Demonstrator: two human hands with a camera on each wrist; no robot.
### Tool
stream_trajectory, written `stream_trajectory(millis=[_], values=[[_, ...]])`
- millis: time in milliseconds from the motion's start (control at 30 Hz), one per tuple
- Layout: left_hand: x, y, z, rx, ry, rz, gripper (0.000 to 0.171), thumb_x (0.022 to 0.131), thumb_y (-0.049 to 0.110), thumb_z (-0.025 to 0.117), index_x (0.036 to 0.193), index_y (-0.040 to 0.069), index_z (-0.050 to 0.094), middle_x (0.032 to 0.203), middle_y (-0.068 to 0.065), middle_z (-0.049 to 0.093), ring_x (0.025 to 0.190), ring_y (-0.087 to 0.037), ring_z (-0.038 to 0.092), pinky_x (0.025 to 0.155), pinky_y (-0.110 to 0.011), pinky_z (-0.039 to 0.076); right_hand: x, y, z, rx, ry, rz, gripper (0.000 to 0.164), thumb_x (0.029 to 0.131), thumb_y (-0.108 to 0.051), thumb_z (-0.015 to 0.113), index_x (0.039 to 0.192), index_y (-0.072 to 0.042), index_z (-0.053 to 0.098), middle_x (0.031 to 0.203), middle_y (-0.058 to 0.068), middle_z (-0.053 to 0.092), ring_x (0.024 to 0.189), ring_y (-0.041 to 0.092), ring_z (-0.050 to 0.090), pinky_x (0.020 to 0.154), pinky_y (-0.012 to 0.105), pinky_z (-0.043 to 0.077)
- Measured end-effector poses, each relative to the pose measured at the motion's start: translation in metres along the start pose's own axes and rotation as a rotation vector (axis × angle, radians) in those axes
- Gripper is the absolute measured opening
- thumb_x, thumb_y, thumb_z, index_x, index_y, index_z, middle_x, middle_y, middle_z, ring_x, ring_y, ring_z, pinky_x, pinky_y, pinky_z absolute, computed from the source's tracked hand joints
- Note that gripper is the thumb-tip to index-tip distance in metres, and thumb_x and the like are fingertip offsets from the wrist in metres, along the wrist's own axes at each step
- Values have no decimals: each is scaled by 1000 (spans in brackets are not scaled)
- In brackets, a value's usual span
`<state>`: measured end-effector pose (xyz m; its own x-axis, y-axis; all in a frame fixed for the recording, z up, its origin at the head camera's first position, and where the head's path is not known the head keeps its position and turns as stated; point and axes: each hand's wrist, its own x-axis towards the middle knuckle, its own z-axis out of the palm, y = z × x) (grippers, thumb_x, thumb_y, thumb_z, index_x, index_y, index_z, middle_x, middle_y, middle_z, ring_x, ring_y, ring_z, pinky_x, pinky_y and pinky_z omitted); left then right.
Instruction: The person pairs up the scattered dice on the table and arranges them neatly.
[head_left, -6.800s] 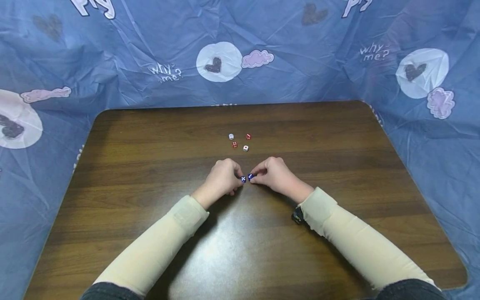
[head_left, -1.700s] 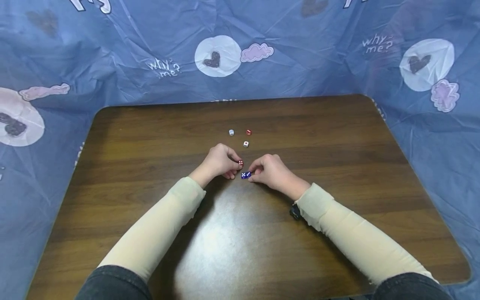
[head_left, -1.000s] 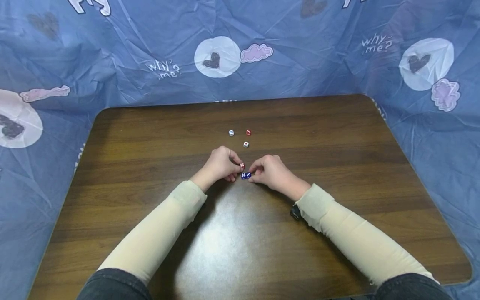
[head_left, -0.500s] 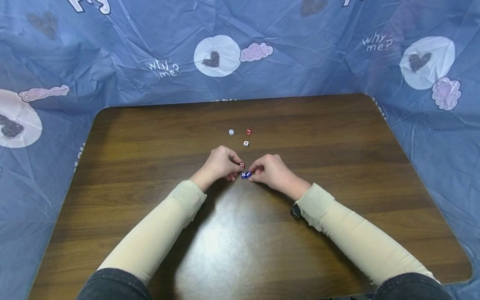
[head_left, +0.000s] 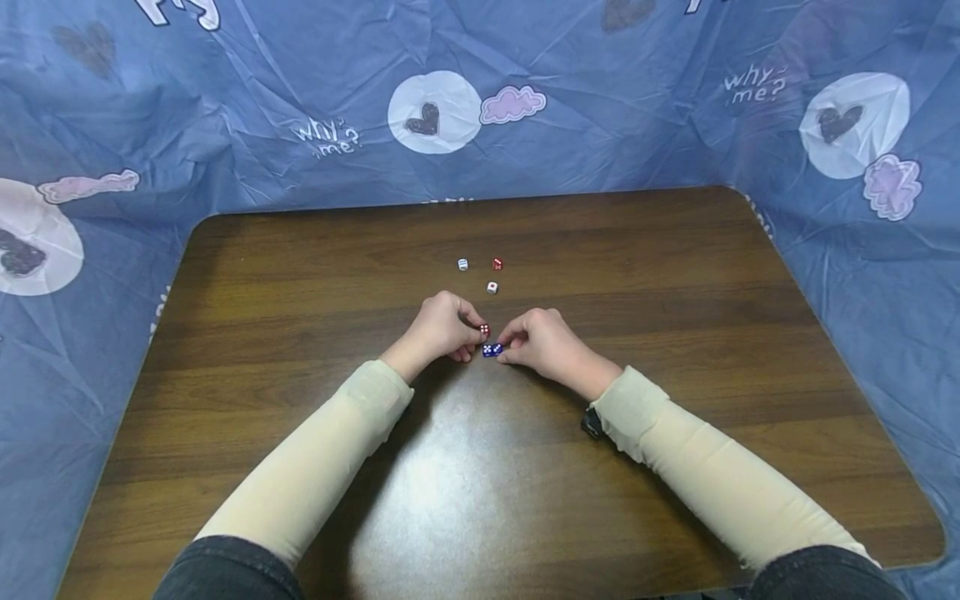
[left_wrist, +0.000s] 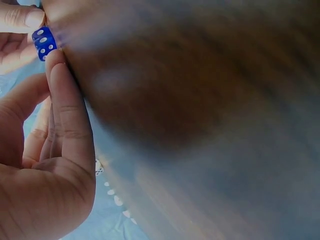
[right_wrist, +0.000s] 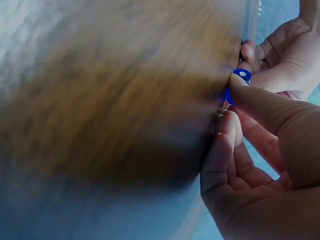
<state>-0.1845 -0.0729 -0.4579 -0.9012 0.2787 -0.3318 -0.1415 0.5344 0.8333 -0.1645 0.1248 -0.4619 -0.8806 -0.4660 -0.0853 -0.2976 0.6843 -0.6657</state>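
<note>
In the head view my left hand [head_left: 442, 325] pinches a red die [head_left: 484, 330] between thumb and forefinger, just behind two blue dice. The left blue die [head_left: 487, 351] and the right blue die [head_left: 497, 350] stand side by side with white pips up. My right hand [head_left: 551, 350] pinches the right blue die from its right side, thumb nearer the front. The left wrist view shows a blue die [left_wrist: 44, 44] beyond the left fingertips; the red die is hidden there. In the right wrist view the right thumb covers part of a blue die [right_wrist: 242, 75].
Farther back on the brown wooden table [head_left: 675, 267] lie a white die [head_left: 462, 264], a red die [head_left: 497, 264] and a nearer white die [head_left: 492, 287]. A blue patterned cloth [head_left: 585, 150] hangs behind the table and at its sides.
The left hand has let go of its blue die, now beside the other blue one, and taken the front red die from the back group toward the blue pair. The last second shows almost no motion.
</note>
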Motion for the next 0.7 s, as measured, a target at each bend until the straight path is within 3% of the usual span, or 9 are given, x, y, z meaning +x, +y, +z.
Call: stream_trajectory(millis=[700], values=[[-3,3,0,8,-3,0,9,86,-2,79,94,-1,78,66,-16,69,53,-25,69,51,-35,61,1,2,1,-3,-7,1,14,81,-16,89,92,-11,80,70,-11,67,67,8,62,65,28,52]])
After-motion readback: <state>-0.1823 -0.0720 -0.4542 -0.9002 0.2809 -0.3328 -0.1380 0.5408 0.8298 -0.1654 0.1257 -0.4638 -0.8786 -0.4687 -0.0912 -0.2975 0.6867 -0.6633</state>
